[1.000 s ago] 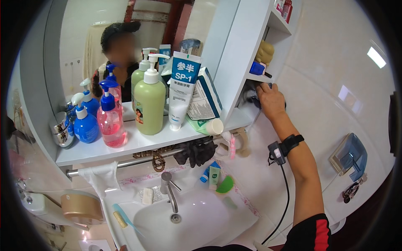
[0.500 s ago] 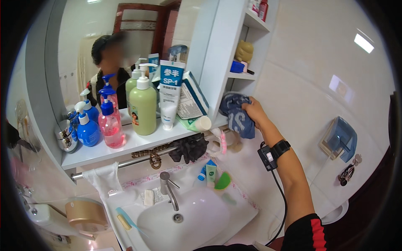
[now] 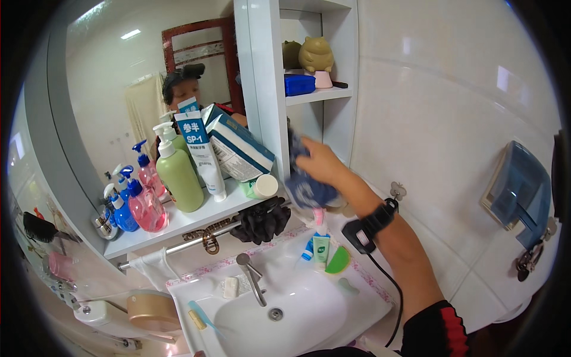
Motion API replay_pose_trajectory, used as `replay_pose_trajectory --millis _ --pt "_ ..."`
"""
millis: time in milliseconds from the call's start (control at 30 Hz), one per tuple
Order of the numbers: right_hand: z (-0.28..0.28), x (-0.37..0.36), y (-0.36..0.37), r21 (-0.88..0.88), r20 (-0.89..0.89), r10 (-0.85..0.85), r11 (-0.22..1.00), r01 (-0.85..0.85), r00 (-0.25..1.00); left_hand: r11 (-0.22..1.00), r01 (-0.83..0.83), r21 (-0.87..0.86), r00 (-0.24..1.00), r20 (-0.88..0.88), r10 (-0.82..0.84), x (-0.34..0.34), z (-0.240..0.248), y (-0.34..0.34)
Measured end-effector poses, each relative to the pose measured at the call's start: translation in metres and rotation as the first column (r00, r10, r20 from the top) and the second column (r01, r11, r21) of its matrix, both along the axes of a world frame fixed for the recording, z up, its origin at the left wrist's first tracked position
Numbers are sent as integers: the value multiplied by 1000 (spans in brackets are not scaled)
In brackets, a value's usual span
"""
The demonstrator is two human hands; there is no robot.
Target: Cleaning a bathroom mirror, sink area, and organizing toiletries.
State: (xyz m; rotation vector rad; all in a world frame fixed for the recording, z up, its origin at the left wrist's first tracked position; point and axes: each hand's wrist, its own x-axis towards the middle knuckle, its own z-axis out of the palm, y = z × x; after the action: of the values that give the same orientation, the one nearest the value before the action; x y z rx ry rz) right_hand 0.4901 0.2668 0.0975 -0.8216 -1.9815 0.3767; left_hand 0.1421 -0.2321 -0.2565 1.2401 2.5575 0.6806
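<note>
Right hand [image 3: 322, 162] grasps blue cloth [image 3: 314, 191]; left hand [image 3: 200, 354], can't tell; bottle [image 3: 143, 203] holds pink liquid [image 3: 153, 221]

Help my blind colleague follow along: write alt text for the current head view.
A person's right hand grips a blue cloth by a white shelf unit. To its left, pump bottles and a tube stand on a ledge before a mirror, with a white sink below.

Dark blue with paler marks on the cloth [image 3: 312, 191].
Pale green on the tall pump bottle [image 3: 180, 181], white with pink-patterned edging on the sink [image 3: 303, 312], red-striped black on the sleeve [image 3: 429, 330].
</note>
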Motion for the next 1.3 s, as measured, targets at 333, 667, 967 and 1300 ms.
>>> replay_pose_trajectory --millis 333,667,967,1300 --pt "15 -14 23 27 -457 133 990 -136 879 998 -48 -33 999 -20 47 23 17 14" --pt "-12 31 -19 6 -12 115 993 -115 993 994 -106 3 990 -97 106 4 -16 1" --pt "26 10 -44 361 -131 -129 917 169 983 970 -205 -133 978 -3 206 -6 -21 5" --pt "-10 30 -67 234 303 -202 963 133 931 977 -189 -94 982 -16 189 10 -7 8"
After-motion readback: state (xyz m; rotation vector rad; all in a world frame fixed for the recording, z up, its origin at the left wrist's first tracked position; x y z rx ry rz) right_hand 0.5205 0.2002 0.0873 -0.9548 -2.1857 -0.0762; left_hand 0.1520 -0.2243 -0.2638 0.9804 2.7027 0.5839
